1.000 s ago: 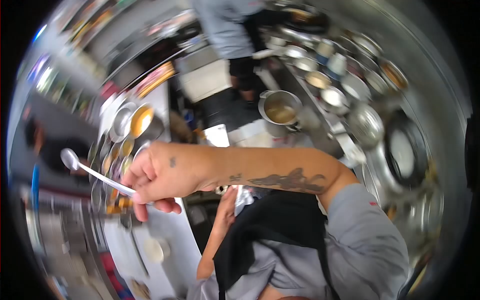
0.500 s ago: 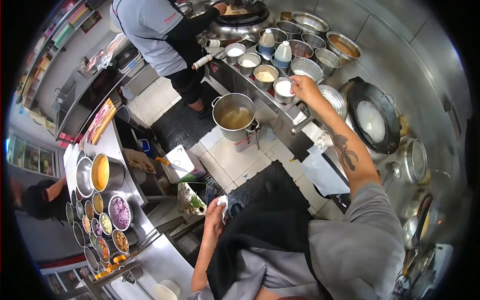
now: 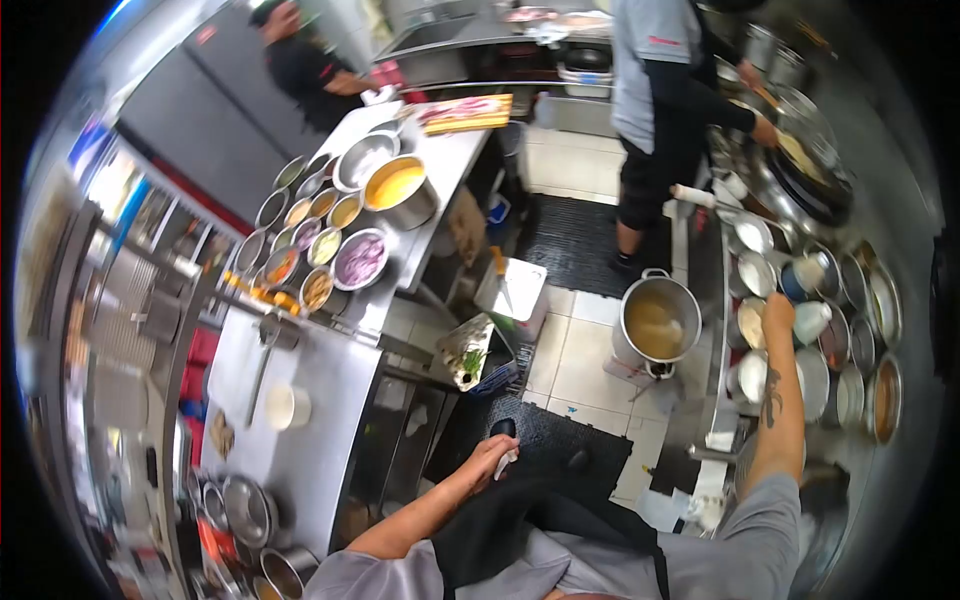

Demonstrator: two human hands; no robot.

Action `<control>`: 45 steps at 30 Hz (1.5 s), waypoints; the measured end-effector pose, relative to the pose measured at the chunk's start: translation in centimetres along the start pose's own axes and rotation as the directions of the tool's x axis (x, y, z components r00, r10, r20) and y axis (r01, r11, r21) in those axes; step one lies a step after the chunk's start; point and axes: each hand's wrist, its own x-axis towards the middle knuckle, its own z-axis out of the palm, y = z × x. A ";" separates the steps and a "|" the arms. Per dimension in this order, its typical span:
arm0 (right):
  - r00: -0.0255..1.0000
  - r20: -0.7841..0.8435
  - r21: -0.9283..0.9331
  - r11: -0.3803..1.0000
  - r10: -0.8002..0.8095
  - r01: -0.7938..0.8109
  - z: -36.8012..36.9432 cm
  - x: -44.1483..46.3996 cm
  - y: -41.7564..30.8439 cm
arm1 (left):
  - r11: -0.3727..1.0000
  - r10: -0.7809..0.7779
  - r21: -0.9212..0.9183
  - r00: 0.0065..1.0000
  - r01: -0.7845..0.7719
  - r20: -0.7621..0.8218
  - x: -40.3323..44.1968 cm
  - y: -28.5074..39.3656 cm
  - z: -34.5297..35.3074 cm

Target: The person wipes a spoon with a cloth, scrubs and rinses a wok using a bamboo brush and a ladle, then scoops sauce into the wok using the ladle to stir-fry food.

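Note:
My right hand (image 3: 778,318) reaches over the metal bowls on the right counter, close to a squeeze bottle (image 3: 810,322) and a bowl of pale yellowish powder (image 3: 752,325). Its fingers are too small and hidden to show what they hold. Low in the middle, my left hand (image 3: 490,458) is closed around a crumpled white cloth (image 3: 507,462) in front of the black apron (image 3: 560,530). Another bowl of white powder (image 3: 752,377) sits beside my right forearm.
A large pot of broth (image 3: 660,318) stands near the right counter. One person (image 3: 655,110) works at a wok; another (image 3: 305,75) stands behind the left table. That table holds a pot of orange liquid (image 3: 398,192) and several ingredient bowls. A white bin (image 3: 512,290) stands on the floor.
The view has swung toward the left table and far aisle. My right hand has moved from the bowl of white powder to near the squeeze bottle. The left hand still has the cloth.

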 end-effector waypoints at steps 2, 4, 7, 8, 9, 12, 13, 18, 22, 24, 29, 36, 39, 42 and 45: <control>0.996 0.088 -0.050 0.999 0.023 -0.019 2.0 1.0 -0.3 | 0.996 -0.089 -0.014 0.995 0.088 -0.035 -0.4 -0.7 -0.1; 0.983 0.171 -0.090 0.994 0.071 -0.056 1.0 1.4 -0.5 | 0.997 -0.076 -0.013 0.997 0.076 -0.008 0.1 -2.5 -1.0; 0.992 -0.074 0.244 0.963 -0.100 0.115 -8.1 -3.2 -8.8 | 0.984 -0.046 -0.176 0.993 0.026 -0.107 -0.5 0.0 1.3; 0.926 -0.338 0.361 0.886 -0.167 0.291 -9.3 -5.9 -12.8 | 0.979 -0.067 -0.197 0.994 0.050 -0.081 0.6 0.0 1.0; 0.918 -0.330 0.529 0.762 -0.220 0.373 -9.5 -8.2 -16.6 | 0.975 -0.113 -0.205 0.985 0.085 -0.129 1.5 0.8 1.6; 0.880 -0.092 0.864 0.402 -0.467 0.304 -13.4 -19.7 -29.7 | 0.913 -0.129 -0.397 0.990 0.097 -0.055 4.7 1.5 1.7; 0.730 -0.278 0.762 0.320 -0.624 0.563 -13.5 -22.7 -32.7 | 0.889 -0.131 -0.444 0.991 0.108 -0.023 6.0 1.6 1.5; 0.668 0.007 0.776 0.426 -0.744 0.466 -11.8 -29.8 -38.8 | 0.761 -0.172 -0.643 0.982 0.085 -0.073 7.8 3.8 1.2; 0.620 -0.006 0.677 0.453 -0.785 0.580 -11.2 -30.9 -39.3 | 0.896 0.155 -0.408 0.984 -0.176 -0.085 8.9 -0.8 0.0; 0.628 0.006 0.732 0.431 -0.778 0.527 -12.2 -31.7 -41.1 | 0.948 0.110 -0.289 0.989 -0.134 -0.097 7.9 -0.8 -1.9; 0.591 0.047 0.869 0.325 -0.805 0.373 -10.3 -33.1 -44.0 | 0.970 0.192 -0.118 0.968 -0.212 -0.158 10.7 -8.4 -16.0; 0.601 0.430 0.749 0.638 -0.674 0.180 -7.2 -36.9 -40.7 | 0.946 -0.065 0.154 0.635 0.284 -0.770 14.5 -25.5 -44.2; 0.603 0.465 0.750 0.650 -0.648 0.121 -5.3 -38.8 -39.9 | 0.828 -0.013 0.256 0.474 0.499 -0.880 14.1 -24.4 -45.4; 0.592 0.474 0.773 0.630 -0.651 0.075 -4.7 -40.2 -39.3 | 0.947 -0.207 -0.051 0.481 0.317 -0.852 12.9 -22.4 -44.0; 0.647 0.452 0.758 0.647 -0.614 0.085 -6.8 -39.8 -38.8 | 0.963 -0.269 -0.226 0.554 0.146 -0.788 12.8 -22.6 -42.9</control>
